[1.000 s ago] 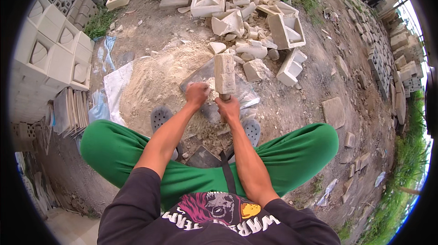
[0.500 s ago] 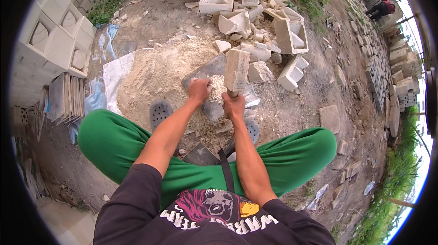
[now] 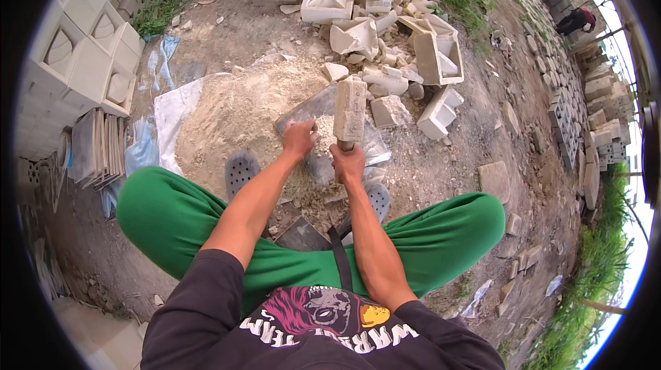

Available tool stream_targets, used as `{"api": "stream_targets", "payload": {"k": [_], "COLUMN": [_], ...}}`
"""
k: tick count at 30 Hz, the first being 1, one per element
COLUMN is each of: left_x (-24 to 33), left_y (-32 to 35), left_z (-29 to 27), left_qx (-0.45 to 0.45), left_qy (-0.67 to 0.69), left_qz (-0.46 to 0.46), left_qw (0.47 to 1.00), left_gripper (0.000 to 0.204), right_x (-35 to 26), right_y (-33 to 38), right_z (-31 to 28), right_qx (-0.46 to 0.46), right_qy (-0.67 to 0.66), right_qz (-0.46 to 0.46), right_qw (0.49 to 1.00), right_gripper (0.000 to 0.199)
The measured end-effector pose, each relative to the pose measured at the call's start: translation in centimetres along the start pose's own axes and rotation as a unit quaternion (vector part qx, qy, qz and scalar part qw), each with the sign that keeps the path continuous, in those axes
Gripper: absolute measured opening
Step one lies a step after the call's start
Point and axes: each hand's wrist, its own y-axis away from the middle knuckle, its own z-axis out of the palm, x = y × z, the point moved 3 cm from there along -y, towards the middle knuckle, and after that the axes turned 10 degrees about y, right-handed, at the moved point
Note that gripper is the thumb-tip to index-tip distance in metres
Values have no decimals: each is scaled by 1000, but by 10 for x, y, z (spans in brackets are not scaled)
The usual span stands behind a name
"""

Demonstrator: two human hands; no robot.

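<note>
My right hand grips the handle of a mallet with a blocky, pale, dust-covered head. The head stands above the fist, over a dark grey slab lying on the ground between my feet. My left hand is closed and rests at the slab, left of the mallet. Whatever its fingers hold, if anything, is hidden. Pale crushed bits lie on the slab between the left hand and the mallet, partly covered by the mallet head.
Pale crushed powder spreads left of the slab over a white sheet. Broken block pieces are heaped beyond. Hollow blocks are stacked at left, beside thin boards. Grey clogs flank the slab. Another person bends far right.
The mallet has shifted slightly left and down with my right hand, nearer the left hand. My left hand has barely moved.
</note>
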Motion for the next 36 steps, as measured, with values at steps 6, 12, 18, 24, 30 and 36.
{"api": "stream_targets", "payload": {"k": [6, 12, 18, 24, 30, 36], "left_x": [-20, -19, -24, -20, -15, -22], "left_y": [10, 5, 8, 2, 5, 7], "left_z": [6, 10, 11, 19, 13, 12], "left_qx": [70, 43, 30, 36, 48, 43], "left_qy": [-27, -39, -82, -83, -76, -67], "left_qz": [100, 57, 48, 41, 33, 25], "left_qw": [992, 997, 995, 995, 995, 996], "left_gripper": [12, 11, 11, 15, 13, 12], "right_x": [19, 12, -22, 20, 2, 10], "right_y": [13, 2, 10, 4, 3, 9], "right_z": [20, 13, 2, 12, 3, 19], "right_qx": [-54, -75, -63, -79, -32, -46], "right_qy": [68, 87, 40, 120, 31, 46], "right_qz": [-3, 20, -14, 21, -10, -45], "right_qw": [996, 993, 997, 989, 999, 997], "right_gripper": [33, 37, 36, 37, 35, 30]}}
